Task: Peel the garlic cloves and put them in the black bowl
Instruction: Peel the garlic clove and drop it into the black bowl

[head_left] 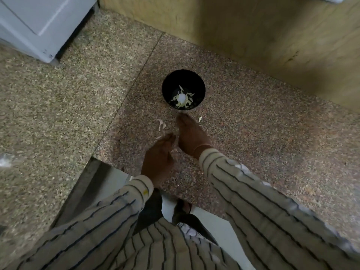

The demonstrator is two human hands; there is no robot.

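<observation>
Bowl (175, 80), black, just beyond right hand (191, 137).

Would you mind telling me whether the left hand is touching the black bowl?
Apart. The head view shows a stretch of bare counter between the left hand and the black bowl.

Speckled granite counter (253, 133), white appliance (39, 22) top-L, tan wall (272, 36) behind.

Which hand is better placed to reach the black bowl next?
Right. The right hand stretches forward, fingertips just short of the near rim of the black bowl; the left hand sits farther back.
</observation>
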